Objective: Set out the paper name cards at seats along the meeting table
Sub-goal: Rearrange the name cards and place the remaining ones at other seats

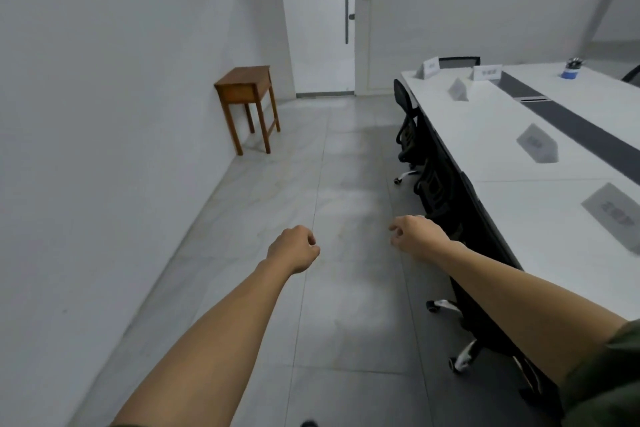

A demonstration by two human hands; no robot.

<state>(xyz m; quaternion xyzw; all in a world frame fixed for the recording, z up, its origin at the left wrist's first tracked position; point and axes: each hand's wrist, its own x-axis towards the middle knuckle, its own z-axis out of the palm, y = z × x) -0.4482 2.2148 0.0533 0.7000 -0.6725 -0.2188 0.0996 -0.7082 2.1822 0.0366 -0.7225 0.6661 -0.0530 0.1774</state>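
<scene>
The long white meeting table (pixel 502 149) runs along the right side, with a dark strip down its middle. Several folded paper name cards stand on it: one nearest me (pixel 614 211), one further along (pixel 537 144), a third (pixel 459 89), and two at the far end (pixel 430 67) (pixel 487 72). Both my arms reach out over the floor, left of the table. My left hand (pixel 294 248) is curled into a loose fist and holds nothing. My right hand (pixel 417 236) hangs with its fingers bent down, empty, beside a chair back.
Black wheeled office chairs (pixel 410 128) are tucked under the table's near edge. A small wooden side table (pixel 247 97) stands against the left wall. A white door (pixel 320 17) is at the far end. A blue pen cup (pixel 571 69) sits on the table's far side.
</scene>
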